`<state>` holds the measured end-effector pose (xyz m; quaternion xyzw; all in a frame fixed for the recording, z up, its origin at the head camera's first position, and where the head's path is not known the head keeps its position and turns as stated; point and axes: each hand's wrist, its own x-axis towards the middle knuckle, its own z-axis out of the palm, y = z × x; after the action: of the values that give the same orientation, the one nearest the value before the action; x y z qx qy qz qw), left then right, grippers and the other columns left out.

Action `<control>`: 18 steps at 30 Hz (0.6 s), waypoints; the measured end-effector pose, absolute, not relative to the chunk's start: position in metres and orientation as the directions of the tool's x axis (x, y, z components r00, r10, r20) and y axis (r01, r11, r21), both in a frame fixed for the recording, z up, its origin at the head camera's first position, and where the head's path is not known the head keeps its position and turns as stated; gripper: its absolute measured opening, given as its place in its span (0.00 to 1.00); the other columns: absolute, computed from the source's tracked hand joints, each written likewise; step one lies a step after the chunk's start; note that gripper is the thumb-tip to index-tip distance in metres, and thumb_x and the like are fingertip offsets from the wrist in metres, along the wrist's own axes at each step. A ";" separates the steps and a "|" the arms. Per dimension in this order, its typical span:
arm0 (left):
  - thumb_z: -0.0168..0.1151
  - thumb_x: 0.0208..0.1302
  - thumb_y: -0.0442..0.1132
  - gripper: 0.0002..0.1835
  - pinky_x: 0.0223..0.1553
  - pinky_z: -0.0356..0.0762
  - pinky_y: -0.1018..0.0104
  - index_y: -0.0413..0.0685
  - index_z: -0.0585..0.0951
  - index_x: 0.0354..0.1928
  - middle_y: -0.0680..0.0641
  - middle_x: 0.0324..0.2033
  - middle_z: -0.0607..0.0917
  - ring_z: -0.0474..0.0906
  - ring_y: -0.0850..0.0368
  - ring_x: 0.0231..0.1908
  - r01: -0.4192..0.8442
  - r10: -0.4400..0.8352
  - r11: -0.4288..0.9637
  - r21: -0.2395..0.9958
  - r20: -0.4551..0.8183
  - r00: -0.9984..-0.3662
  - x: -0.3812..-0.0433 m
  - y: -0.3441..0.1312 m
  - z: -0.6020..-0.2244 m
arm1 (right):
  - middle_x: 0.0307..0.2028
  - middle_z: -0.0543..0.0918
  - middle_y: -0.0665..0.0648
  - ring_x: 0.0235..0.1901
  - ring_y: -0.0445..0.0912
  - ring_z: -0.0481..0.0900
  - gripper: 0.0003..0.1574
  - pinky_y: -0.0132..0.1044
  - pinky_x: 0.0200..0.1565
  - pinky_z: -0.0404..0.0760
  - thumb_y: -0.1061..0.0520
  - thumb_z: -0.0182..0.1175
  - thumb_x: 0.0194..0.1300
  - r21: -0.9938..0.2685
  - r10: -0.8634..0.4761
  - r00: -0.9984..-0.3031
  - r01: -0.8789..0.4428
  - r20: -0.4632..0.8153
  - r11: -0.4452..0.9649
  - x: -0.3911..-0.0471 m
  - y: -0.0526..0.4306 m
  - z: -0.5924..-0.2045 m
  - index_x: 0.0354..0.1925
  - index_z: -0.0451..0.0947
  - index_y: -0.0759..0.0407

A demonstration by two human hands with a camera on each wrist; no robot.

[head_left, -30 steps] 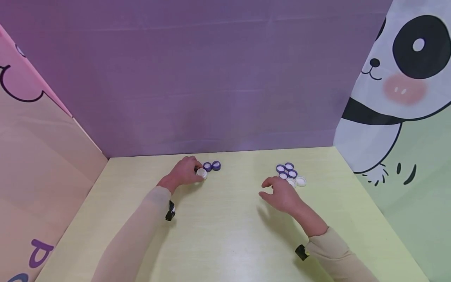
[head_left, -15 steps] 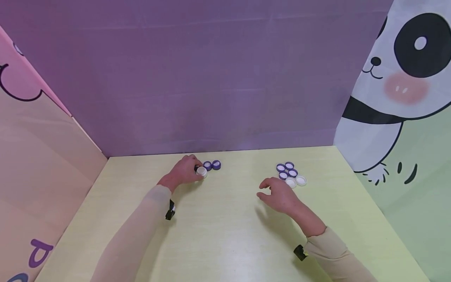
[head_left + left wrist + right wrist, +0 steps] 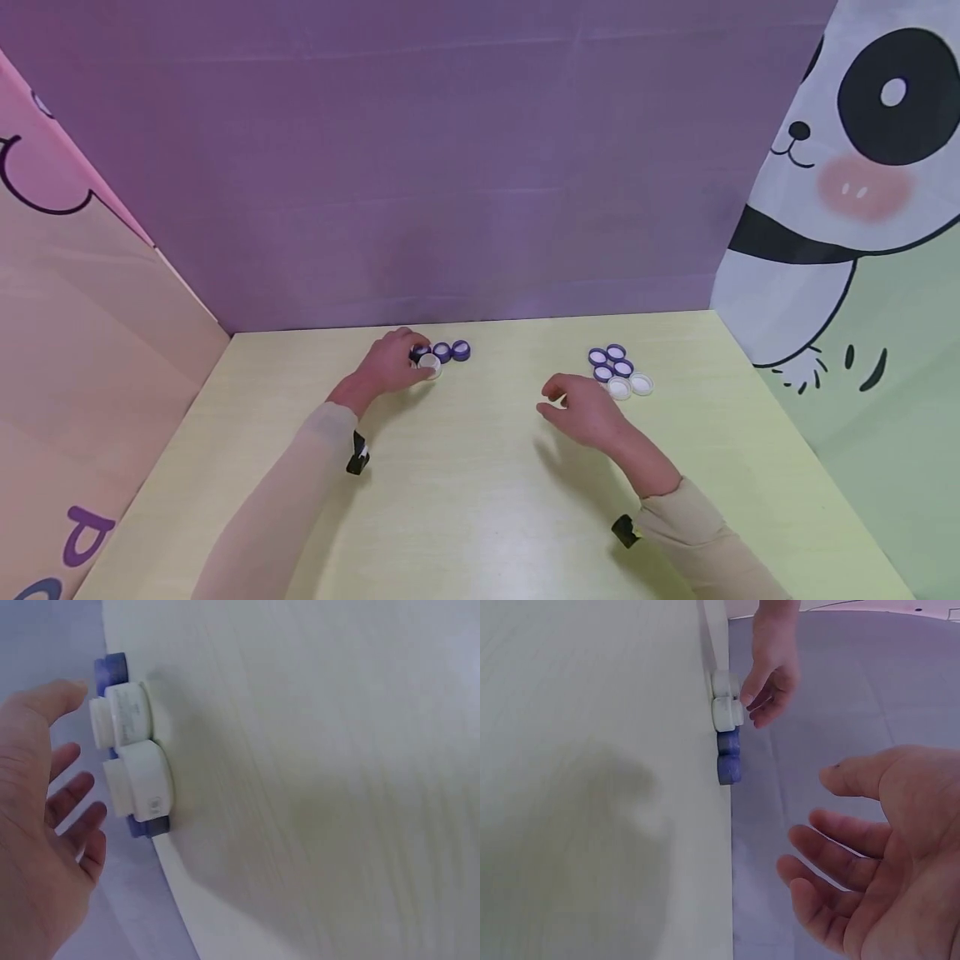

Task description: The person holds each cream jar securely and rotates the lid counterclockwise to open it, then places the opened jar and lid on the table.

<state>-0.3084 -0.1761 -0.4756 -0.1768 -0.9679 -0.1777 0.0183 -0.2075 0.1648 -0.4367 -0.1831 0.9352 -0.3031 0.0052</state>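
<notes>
Small squat white jars and blue jars stand grouped at the back left of the table. In the left wrist view, two white jars, the upper point(image 3: 127, 716) and the lower point(image 3: 146, 780), stand side by side with blue jars behind. My left hand point(image 3: 390, 363) hovers right over this group, thumb and fingers spread apart with nothing between them. It partly covers the white jars in the head view; three blue jars point(image 3: 442, 352) show in a row beside it. My right hand point(image 3: 588, 410) hangs above the table, fingers loosely curved and holding nothing.
Round lids lie flat beyond my right hand: several blue-rimmed lids point(image 3: 622, 367) and two white lids point(image 3: 641, 384). The pale table point(image 3: 480, 500) ends at a purple backdrop point(image 3: 480, 167), with printed cloth walls at both sides.
My left hand has loosened from the white jar and shifted slightly left, uncovering another blue jar. My right hand has drifted left, away from the lids.
</notes>
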 end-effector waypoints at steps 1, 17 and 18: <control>0.67 0.58 0.53 0.30 0.57 0.64 0.43 0.42 0.78 0.58 0.41 0.54 0.77 0.70 0.43 0.56 0.344 0.328 0.877 0.335 0.105 -0.939 -0.306 -0.176 -0.474 | 0.36 0.84 0.52 0.34 0.46 0.78 0.12 0.40 0.38 0.77 0.54 0.65 0.62 -0.577 -0.345 -0.933 -0.338 0.101 0.743 -0.209 0.162 -0.435 0.42 0.81 0.60; 0.65 0.57 0.60 0.40 0.58 0.59 0.34 0.45 0.70 0.67 0.36 0.65 0.66 0.58 0.33 0.65 0.221 0.187 0.920 0.322 0.134 -0.973 -0.260 -0.157 -0.464 | 0.52 0.80 0.60 0.49 0.55 0.79 0.26 0.48 0.47 0.77 0.51 0.63 0.64 -0.395 -0.378 -0.909 -0.417 0.174 0.819 -0.223 0.147 -0.405 0.57 0.75 0.62; 0.65 0.57 0.60 0.41 0.58 0.58 0.33 0.45 0.69 0.67 0.35 0.66 0.66 0.57 0.32 0.66 0.217 0.183 0.922 0.321 0.133 -0.974 -0.256 -0.155 -0.464 | 0.54 0.79 0.61 0.50 0.55 0.78 0.28 0.48 0.48 0.77 0.51 0.63 0.64 -0.379 -0.380 -0.907 -0.422 0.184 0.824 -0.222 0.147 -0.405 0.58 0.74 0.63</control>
<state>-0.2561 -0.1548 -0.4635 -0.1023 -0.9790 -0.1692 0.0503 -0.2224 0.1472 -0.4049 -0.2101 0.9535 -0.2099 -0.0501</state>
